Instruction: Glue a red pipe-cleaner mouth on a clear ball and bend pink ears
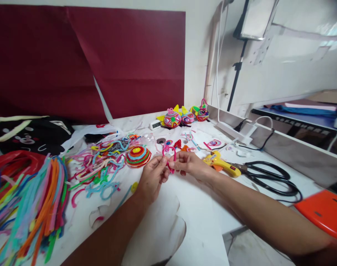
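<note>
A bright pink pipe cleaner (173, 149), bent into a rounded loop, is held up over the white table between both hands. My left hand (154, 173) pinches its left side with thumb and fingertips. On the other side my right hand (189, 164) grips it, fingers closed, and the two hands nearly touch. Part of the pink strand is hidden behind the fingers. Just left of the hands lies a round coiled disc (137, 157) in red, orange, green and yellow rings. Beyond the fingers is a small red piece (178, 144).
Loose pipe cleaners (104, 162) are heaped at left, with a big bundle (38, 207) nearer. A yellow glue gun (222, 164) and black-handled scissors (270, 177) lie at right. Colourful fish-like figures (172, 118) and a digital timer (155, 125) stand behind. An orange stool (325, 214) is at lower right.
</note>
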{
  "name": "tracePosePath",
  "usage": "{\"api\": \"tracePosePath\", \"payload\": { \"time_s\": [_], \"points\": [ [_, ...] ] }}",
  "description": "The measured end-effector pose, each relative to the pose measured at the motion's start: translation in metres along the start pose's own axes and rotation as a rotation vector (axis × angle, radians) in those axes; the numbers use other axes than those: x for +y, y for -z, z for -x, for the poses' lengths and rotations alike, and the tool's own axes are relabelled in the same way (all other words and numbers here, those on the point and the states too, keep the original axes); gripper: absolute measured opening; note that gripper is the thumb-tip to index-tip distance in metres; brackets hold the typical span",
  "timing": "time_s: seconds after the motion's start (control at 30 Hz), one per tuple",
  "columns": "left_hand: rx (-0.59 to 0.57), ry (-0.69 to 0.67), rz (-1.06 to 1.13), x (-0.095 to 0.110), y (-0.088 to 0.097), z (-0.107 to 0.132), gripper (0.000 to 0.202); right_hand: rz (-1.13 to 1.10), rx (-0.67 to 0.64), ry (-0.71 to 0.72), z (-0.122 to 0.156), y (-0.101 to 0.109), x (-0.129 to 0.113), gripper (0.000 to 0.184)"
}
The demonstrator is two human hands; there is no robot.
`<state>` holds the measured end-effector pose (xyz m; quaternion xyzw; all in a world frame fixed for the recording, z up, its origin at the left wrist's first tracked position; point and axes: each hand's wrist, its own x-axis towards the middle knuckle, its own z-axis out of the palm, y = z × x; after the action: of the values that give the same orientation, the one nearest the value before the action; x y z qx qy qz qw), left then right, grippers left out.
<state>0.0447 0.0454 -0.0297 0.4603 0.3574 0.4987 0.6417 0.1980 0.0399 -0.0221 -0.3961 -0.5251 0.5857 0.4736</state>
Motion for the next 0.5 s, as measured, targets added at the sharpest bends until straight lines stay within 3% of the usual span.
{"api": "tracePosePath", "payload": {
  "time_s": [0.23,0.5],
  "points": [
    [0.021,-0.032,0.03,-0.004,0.002,-0.002,0.038,-0.046,0.043,-0.054,0.001,-0.008,0.006,0.038],
    [0.032,-0.012,0.046,-0.006,0.001,-0.001,0.039,-0.14,0.132,-0.011,0.001,-0.017,0.01,0.036]
  ]
}}
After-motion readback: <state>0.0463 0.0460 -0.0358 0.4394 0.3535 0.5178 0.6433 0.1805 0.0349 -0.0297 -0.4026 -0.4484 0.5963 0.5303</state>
